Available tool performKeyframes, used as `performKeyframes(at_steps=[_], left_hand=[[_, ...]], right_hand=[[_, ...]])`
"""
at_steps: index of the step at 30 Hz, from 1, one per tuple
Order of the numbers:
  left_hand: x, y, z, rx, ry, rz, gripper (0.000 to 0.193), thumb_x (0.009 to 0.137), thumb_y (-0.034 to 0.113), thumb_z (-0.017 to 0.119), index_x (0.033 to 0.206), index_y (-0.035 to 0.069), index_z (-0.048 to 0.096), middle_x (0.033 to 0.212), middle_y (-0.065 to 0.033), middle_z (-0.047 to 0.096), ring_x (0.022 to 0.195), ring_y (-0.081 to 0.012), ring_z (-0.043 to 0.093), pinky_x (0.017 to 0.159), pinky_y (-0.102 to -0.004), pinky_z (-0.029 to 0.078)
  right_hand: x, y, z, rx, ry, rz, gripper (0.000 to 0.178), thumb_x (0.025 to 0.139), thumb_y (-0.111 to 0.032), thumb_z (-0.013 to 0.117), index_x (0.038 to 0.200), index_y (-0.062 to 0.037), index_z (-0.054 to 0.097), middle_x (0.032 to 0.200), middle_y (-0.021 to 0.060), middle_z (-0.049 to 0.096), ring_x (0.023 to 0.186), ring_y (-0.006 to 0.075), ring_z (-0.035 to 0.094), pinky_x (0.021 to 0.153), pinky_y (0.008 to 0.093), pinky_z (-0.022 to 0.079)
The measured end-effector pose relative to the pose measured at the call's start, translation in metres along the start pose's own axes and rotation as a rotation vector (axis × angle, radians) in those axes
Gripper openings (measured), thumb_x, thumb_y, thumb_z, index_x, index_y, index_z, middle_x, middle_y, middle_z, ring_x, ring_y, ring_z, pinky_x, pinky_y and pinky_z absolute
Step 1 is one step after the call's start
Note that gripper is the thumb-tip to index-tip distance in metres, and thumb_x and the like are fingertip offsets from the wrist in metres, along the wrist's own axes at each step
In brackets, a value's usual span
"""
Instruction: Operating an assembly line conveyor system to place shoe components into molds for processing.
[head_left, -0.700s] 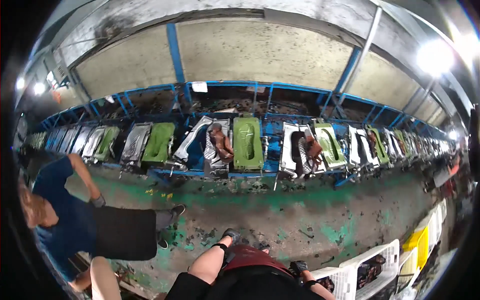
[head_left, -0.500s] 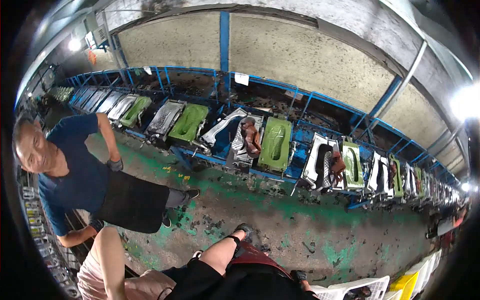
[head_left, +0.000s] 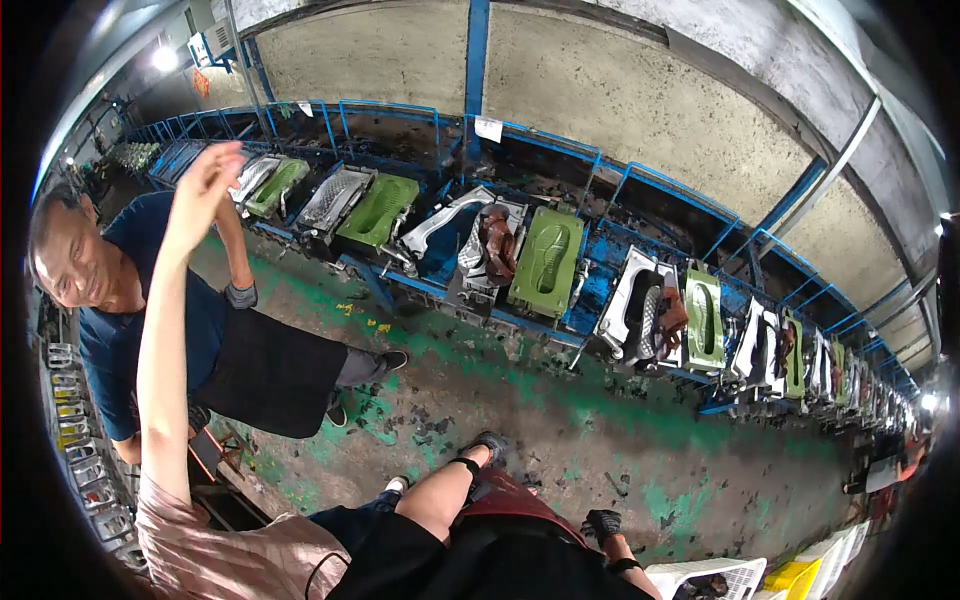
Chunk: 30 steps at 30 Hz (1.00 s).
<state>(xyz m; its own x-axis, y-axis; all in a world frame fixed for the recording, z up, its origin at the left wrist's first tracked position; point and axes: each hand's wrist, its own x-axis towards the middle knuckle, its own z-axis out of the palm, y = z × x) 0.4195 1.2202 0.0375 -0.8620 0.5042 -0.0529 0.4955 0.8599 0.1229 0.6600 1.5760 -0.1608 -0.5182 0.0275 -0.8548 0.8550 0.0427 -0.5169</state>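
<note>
My left hand (head_left: pixel 488 447), in a dark glove, is held out in front of me above the floor, beside the dark red apron (head_left: pixel 515 508) at my front. My right hand (head_left: pixel 602 525), also dark-gloved with a black band at the wrist, hangs low to the right, near a white plastic crate (head_left: pixel 722 572). I see no object in either hand; the fingers are dark and foreshortened. Beyond, a blue-framed line carries green moulds (head_left: pixel 547 262) with sole-shaped hollows, silver metal mould parts (head_left: pixel 447 222) and brown shoe-like pieces (head_left: pixel 498 245).
At the left stands a person in a dark blue shirt and black apron (head_left: pixel 265 385). Closer, another person's bare arm (head_left: pixel 165 340), with a pink sleeve, is raised. Dark scraps lie on the worn green-and-brown floor (head_left: pixel 560 430). A yellow crate (head_left: pixel 792 578) is at lower right.
The pink-sleeved person's arm has swung up, bringing its hand into view. My right hand has risen a little, showing more. My view has shifted slightly.
</note>
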Motion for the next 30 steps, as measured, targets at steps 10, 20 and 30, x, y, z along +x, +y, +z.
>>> performKeyframes(at_steps=[10, 20, 30], left_hand=[[0.063, -0.067, -0.02, -0.197, -0.37, 0.064, 0.032, 0.09, 0.028, 0.046, 0.102, 0.007, 0.068, 0.103, -0.0177, 0.068, 0.099, -0.0396, 0.064, 0.088, -0.0477, 0.05], [0.025, -0.338, -0.103, 0.122, -0.024, -0.197, 0.026, 0.095, 0.029, 0.055, 0.106, 0.007, 0.062, 0.104, -0.0142, 0.067, 0.086, -0.032, 0.062, 0.077, -0.0438, 0.05], [0.083, -0.204, -0.241, -0.786, 0.263, -0.289, 0.017, 0.095, 0.014, 0.058, 0.105, 0.003, 0.066, 0.101, -0.0142, 0.068, 0.079, -0.0208, 0.061, 0.076, -0.0358, 0.051]], right_hand=[[-0.084, -0.092, -0.15, 0.097, 0.334, -0.412, 0.024, 0.094, -0.024, 0.063, 0.087, -0.0009, 0.066, 0.075, 0.0111, 0.07, 0.061, 0.02, 0.066, 0.054, 0.031, 0.051], [-0.325, 0.013, -0.39, 0.44, 1.038, -0.303, 0.024, 0.086, -0.022, 0.07, 0.073, -0.0047, 0.06, 0.057, 0.0046, 0.056, 0.044, 0.0171, 0.053, 0.039, 0.0321, 0.041], [-0.486, -0.054, -0.394, -0.167, 1.385, -0.437, 0.035, 0.087, -0.023, 0.071, 0.064, -0.0015, 0.055, 0.055, 0.0034, 0.05, 0.052, 0.0124, 0.049, 0.049, 0.0327, 0.038]])
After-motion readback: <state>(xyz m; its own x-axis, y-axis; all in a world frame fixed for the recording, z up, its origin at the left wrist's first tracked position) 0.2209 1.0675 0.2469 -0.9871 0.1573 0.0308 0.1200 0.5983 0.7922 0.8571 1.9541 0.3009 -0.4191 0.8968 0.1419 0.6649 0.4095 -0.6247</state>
